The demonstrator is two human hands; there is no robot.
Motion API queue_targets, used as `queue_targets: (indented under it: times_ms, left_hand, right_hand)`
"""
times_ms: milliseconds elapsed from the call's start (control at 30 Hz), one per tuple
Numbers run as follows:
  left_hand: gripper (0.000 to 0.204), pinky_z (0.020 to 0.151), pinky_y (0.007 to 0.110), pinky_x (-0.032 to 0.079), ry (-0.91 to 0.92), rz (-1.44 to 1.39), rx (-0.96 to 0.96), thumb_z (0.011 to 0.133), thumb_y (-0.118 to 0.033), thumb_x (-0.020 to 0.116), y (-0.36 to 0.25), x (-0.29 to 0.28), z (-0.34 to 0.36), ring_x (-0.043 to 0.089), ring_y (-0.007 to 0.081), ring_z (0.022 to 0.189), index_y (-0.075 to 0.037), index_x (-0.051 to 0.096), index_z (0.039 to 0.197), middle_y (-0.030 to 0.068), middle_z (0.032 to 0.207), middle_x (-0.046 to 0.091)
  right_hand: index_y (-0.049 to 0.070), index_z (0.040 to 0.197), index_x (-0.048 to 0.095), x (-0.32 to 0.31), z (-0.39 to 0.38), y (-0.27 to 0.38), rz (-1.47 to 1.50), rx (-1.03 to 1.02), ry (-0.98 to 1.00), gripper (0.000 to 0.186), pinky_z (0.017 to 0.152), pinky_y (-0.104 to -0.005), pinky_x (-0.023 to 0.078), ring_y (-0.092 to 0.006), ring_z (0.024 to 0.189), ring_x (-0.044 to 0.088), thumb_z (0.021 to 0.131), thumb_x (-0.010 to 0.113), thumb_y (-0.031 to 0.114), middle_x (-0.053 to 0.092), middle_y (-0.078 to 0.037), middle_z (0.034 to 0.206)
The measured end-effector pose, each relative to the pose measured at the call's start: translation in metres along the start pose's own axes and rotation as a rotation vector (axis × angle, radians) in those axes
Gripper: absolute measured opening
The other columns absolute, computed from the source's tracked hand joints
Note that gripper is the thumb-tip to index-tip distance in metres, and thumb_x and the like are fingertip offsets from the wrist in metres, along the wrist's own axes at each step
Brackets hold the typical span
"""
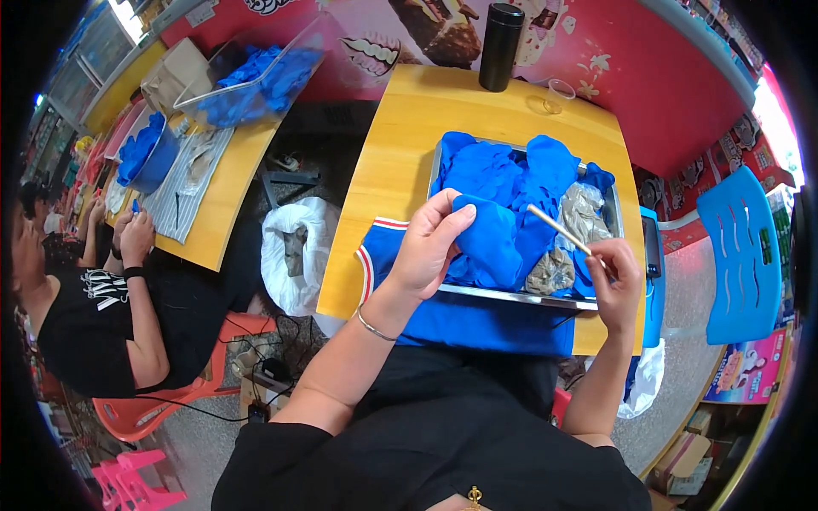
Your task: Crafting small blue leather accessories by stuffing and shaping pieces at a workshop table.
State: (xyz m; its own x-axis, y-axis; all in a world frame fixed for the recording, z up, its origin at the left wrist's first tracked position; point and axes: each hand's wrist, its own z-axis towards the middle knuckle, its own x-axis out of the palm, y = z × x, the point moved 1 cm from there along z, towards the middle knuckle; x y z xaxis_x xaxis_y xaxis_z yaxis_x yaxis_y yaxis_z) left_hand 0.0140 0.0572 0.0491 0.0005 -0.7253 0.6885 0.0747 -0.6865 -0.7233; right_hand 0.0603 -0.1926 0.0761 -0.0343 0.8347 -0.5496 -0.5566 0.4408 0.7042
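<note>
Single head-worn fisheye, looks down and forward over wearer's chest (383, 426). Left hand (429, 245), right hand (617, 277) close; surface (388, 140) below, red wall (656, 94) farther.

1. You can pass down the left edge of the yellow wooden table (400, 119), outside the blue cloth with red-and-white trim (388, 255).
2. Near the far edge, a tall black cylindrical flask (501, 47) and a clear plastic cup (558, 96) obstruct you.
3. A shallow silver metal tray (511, 295), heaped with flat blue pieces (484, 166), blocks you low toward the near edge.
</note>
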Motion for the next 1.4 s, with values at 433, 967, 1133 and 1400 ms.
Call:
queue_targets:
  times_ms: [433, 967, 1133, 1400]
  left_hand:
    - [0.01, 0.059, 0.015, 0.038, -0.023, 0.157, 0.216, 0.086, -0.007, 0.061, 0.006, 0.008, -0.002, 0.045, 0.0008, 0.065, -0.008, 0.052, 0.089, -0.0053, 0.074, 0.051]
    - [0.02, 0.062, 0.016, 0.045, 0.096, 0.293, 0.174, 0.081, -0.002, 0.064, 0.002, 0.014, -0.011, 0.055, 0.0021, 0.071, 0.0, 0.063, 0.101, 0.0011, 0.084, 0.064]
    - [0.028, 0.06, 0.014, 0.044, 0.019, 0.288, 0.21, 0.081, -0.001, 0.064, -0.006, 0.017, -0.014, 0.054, 0.0005, 0.07, 0.0, 0.061, 0.109, -0.0004, 0.086, 0.063]
    - [0.027, 0.06, 0.014, 0.045, 0.079, 0.339, 0.19, 0.081, 0.001, 0.063, -0.011, 0.013, -0.014, 0.055, 0.0015, 0.07, 0.001, 0.06, 0.108, 0.0005, 0.086, 0.063]
  right_hand:
    - [0.004, 0.086, 0.066, 0.024, -0.006, 0.019, -0.029, -0.05, 0.015, 0.016, 0.047, -0.0215, 0.039, -0.0117, 0.06, 0.054, 0.073, 0.066, -0.004, 0.059, -0.006, 0.074]
    - [0.0, 0.09, 0.062, 0.045, -0.021, 0.018, 0.456, 0.237, 0.251, 0.009, 0.055, -0.0209, 0.04, -0.0076, 0.064, 0.052, 0.083, 0.058, 0.005, 0.058, -0.002, 0.072]
    - [0.0, 0.092, 0.059, 0.059, -0.03, 0.021, 0.935, 0.56, 0.368, 0.011, 0.061, -0.0178, 0.039, -0.0044, 0.069, 0.051, 0.086, 0.056, 0.009, 0.058, -0.001, 0.081]
    - [-0.001, 0.086, 0.062, 0.059, -0.022, 0.016, 0.228, 0.022, 0.032, 0.007, 0.051, -0.0222, 0.038, -0.011, 0.063, 0.054, 0.078, 0.061, -0.001, 0.061, -0.007, 0.074]
